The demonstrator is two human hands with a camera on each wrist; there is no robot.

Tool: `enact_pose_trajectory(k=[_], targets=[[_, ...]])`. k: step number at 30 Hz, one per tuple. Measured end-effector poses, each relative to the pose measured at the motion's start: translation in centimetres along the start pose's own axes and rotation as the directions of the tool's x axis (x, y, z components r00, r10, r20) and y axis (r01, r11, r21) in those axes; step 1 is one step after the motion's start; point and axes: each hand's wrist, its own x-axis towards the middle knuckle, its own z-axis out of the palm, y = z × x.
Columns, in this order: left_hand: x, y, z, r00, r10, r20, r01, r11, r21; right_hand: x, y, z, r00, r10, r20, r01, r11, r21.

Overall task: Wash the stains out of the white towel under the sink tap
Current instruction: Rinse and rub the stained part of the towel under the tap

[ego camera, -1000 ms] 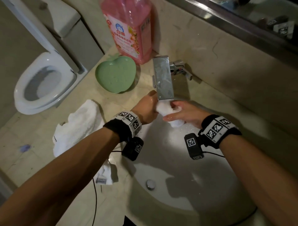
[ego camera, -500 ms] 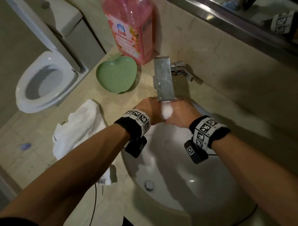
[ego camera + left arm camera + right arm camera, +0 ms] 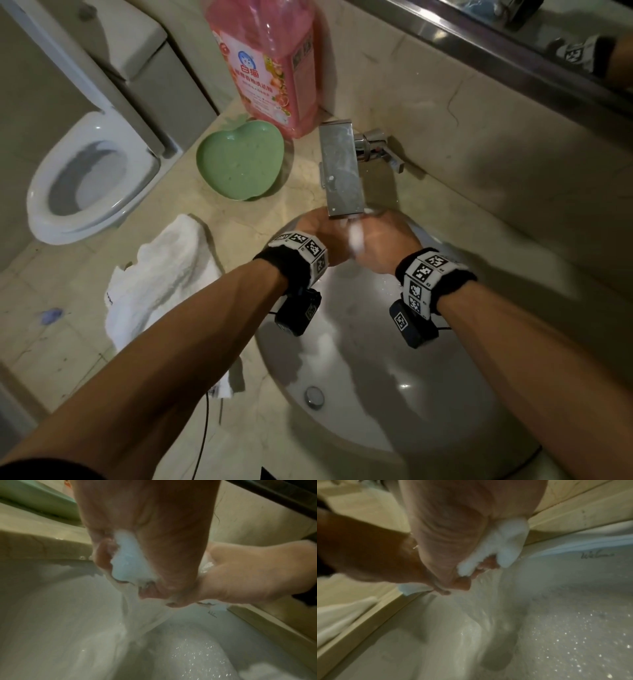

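Observation:
A bunched wad of white towel [image 3: 356,238] is squeezed between both hands right under the steel tap spout [image 3: 340,168], over the white sink basin [image 3: 376,404]. My left hand [image 3: 317,236] grips it from the left and my right hand [image 3: 385,241] from the right, knuckles touching. In the left wrist view the left hand [image 3: 154,540] curls round the wet towel [image 3: 130,562] and water streams down from it. The right wrist view has the right hand [image 3: 453,531] clenched on the towel [image 3: 506,543]. Any stains are hidden.
A second heap of white towel [image 3: 164,274] lies on the counter left of the basin. Behind it stand a green apple-shaped dish [image 3: 239,161] and a pink detergent bottle [image 3: 270,65]. The tap lever [image 3: 380,147] points right. A toilet [image 3: 89,181] stands far left.
A second ago the right hand held the towel wad with looser fingers beside the left. Both hands have since closed tight around it and pressed together under the spout.

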Motion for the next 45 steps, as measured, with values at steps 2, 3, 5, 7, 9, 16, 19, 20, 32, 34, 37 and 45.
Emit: enact_pose_trajectory(k=[2,3,5,7,9,16,19,20,32,34,37,45], targets=[[-0.1,-0.6,-0.7,0.996,-0.076,0.039,0.08,0.991,-0.109,-0.1,0.2,0.1,0.994,0.094,-0.058,-0.082,0.979,0.186],[-0.3,-1.0,-0.9,0.995,-0.091,0.035,0.096,0.976,-0.196,-0.3,0.3,0.3,0.983,0.154,-0.097,-0.121,0.952,0.282],[-1.1,-2.4,-1.5,0.993,-0.059,0.105,0.096,0.912,-0.398,-0.4,0.7,0.5,0.972,0.205,-0.113,-0.153,0.923,0.354],[-0.9,-2.2,-1.1,0.984,-0.137,0.112,0.176,0.83,-0.53,-0.7,0.9,0.7,0.984,0.176,-0.041,-0.147,0.912,0.382],[-2.6,-3.2,-0.8,0.934,-0.353,-0.059,0.309,0.879,-0.364,-1.0,0.6,0.3,0.987,0.137,0.084,-0.16,0.8,0.578],[-5.9,-4.7,-2.3,0.988,-0.146,-0.042,0.071,0.689,-0.721,-0.1,-2.3,-0.4,0.977,0.205,0.059,-0.165,0.547,0.821],[-6.3,-4.5,-1.7,0.954,-0.271,-0.13,0.117,0.734,-0.669,-0.3,-3.2,-0.6,0.975,0.215,-0.052,-0.071,0.527,0.847],[-6.5,-4.8,-1.7,0.937,-0.302,-0.174,0.114,0.737,-0.666,-0.4,-3.5,-0.8,0.975,0.212,-0.073,-0.051,0.528,0.848],[-7.1,-6.1,-0.7,0.993,-0.116,0.008,0.102,0.844,-0.526,-3.1,-2.2,-4.0,0.985,0.16,0.066,-0.16,0.702,0.694],[-6.7,-5.9,-0.3,0.994,-0.109,-0.026,0.075,0.822,-0.565,-3.7,-1.6,-4.1,0.976,0.206,0.076,-0.202,0.707,0.678],[-5.8,-5.0,-0.2,0.978,-0.196,-0.068,0.077,0.647,-0.758,-4.3,-1.1,-4.2,0.971,0.233,0.059,-0.205,0.676,0.708],[-3.1,-3.0,0.4,0.965,-0.264,0.005,0.144,0.509,-0.849,-5.1,0.8,-3.2,0.934,0.327,0.142,-0.324,0.611,0.722]])
